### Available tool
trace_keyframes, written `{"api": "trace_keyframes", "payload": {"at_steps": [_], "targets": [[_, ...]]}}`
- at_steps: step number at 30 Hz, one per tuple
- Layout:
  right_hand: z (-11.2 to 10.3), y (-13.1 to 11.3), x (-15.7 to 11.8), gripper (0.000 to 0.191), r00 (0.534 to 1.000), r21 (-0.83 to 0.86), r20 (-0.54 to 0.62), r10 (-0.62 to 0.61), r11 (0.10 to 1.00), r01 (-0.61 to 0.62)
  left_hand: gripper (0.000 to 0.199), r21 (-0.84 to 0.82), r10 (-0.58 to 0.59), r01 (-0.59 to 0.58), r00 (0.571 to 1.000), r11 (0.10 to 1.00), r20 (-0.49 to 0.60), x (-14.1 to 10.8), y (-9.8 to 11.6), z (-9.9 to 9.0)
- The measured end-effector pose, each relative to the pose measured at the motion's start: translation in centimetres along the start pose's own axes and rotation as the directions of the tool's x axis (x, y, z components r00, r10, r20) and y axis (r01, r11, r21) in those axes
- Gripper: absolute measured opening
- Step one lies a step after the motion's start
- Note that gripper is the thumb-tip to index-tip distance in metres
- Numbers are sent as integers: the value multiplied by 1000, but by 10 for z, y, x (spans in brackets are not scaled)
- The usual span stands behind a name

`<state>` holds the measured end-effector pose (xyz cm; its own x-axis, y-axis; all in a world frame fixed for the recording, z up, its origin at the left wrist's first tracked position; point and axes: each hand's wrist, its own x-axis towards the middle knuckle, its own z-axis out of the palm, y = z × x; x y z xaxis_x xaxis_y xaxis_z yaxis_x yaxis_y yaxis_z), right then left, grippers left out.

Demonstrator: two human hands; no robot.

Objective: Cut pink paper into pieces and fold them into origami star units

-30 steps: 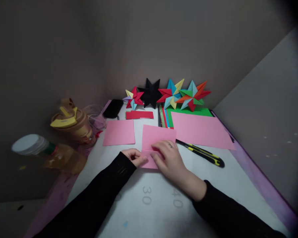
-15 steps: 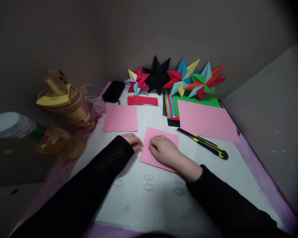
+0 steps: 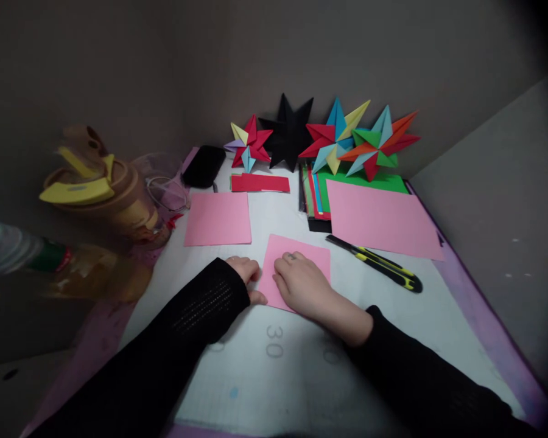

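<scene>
A small pink sheet point(image 3: 270, 267) lies on the white mat point(image 3: 301, 377) in front of me. My right hand point(image 3: 301, 283) rests on top of it, fingers curled in; what is under them, if anything, is hidden. At the sheet's left edge is my left hand point(image 3: 248, 277), its thumb stretched apart from the curled fingers, the thumb tip touching the near left corner. Another pink square point(image 3: 218, 219) lies flat behind my left hand. To the right of the sheet is a black and yellow cutter point(image 3: 379, 264).
Folded paper stars point(image 3: 290, 131) lean on the back wall. A large pink sheet point(image 3: 383, 219) overlaps coloured papers point(image 3: 360, 180) at the back right. Red strips point(image 3: 260, 182) and a phone point(image 3: 204, 166) are behind. On the left stand a brown cup point(image 3: 123, 201) and a bottle point(image 3: 95, 274).
My left thumb has come out toward the near left corner of the small sheet. My right hand stays on the sheet. The view has shifted slightly.
</scene>
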<state>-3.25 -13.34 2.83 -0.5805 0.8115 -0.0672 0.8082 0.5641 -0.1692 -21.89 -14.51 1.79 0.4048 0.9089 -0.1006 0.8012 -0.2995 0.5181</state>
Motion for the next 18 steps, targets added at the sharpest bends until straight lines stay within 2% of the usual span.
{"api": "trace_keyframes", "payload": {"at_steps": [4, 12, 15, 18], "targets": [[7, -4, -4, 9, 997, 16, -61, 56, 998, -55, 34, -50, 24, -22, 999, 998, 32, 2, -4, 0], [11, -7, -8, 10, 992, 8, -99, 75, 997, -74, 13, -351, -15, 21, 1000, 936, 17, 0, -13, 0], [12, -10, -9, 13, 993, -12, -89, 74, 997, -76, 12, -346, -9, 9, 1000, 938, 1, 0, -12, -1], [14, -13, -10, 16, 993, -46, -83, 79, 996, -83, 10, -306, 59, -67, 998, 950, -34, 0, -7, -1]]}}
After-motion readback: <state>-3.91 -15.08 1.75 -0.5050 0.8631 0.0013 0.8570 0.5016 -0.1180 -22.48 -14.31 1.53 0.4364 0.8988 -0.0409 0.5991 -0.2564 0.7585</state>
